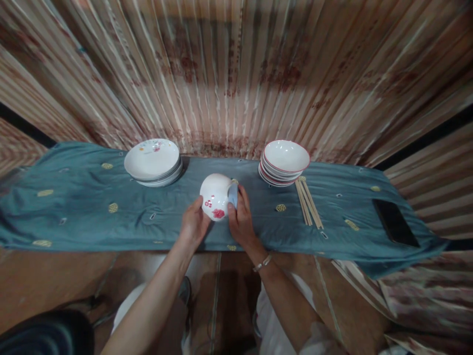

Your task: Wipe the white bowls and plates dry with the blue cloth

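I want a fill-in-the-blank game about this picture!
The left hand holds a bowl whose outside is mostly ____.
The cloth-like piece in the right hand is pale ____.
The stacked plates stand to the ____ of the stacked bowls.
The bracelet is on the person's ____ wrist.
Missing words: white; blue; left; right.

The white bowl (215,195) bears red flowers (219,213); the teal tablecloth (88,187) shows yellow motifs (113,208).

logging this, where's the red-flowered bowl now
The flowered bowl is central in the head view, held between left hand and right hand, with stacked plates to its left, stacked bowls to its right.
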Tool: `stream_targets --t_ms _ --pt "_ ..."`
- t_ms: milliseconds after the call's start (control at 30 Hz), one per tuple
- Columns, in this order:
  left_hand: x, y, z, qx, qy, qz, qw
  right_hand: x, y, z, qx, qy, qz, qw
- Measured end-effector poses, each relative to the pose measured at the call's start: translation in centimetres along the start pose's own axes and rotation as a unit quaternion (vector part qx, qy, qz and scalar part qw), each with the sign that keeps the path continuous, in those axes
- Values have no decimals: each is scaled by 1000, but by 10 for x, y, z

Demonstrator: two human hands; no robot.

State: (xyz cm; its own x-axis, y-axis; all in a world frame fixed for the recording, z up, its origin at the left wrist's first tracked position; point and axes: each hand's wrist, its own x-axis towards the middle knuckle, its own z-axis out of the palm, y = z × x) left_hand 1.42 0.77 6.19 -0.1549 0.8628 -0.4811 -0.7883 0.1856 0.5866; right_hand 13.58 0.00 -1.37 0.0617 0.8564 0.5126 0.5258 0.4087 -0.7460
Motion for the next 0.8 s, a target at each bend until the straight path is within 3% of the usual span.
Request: stream_targets --t_ms 333,500,800 --pt "1 5 2 -4 35 -6 999 -4 -8 -9 26 -45 -50 997" --pt "3 10 -4 -5 44 4 999 -10 -6 -16 -10 -65 -63 996" --pt "0 2 -9 7 11 -5 1000 -5 8 -11 -41 -27 -30 998"
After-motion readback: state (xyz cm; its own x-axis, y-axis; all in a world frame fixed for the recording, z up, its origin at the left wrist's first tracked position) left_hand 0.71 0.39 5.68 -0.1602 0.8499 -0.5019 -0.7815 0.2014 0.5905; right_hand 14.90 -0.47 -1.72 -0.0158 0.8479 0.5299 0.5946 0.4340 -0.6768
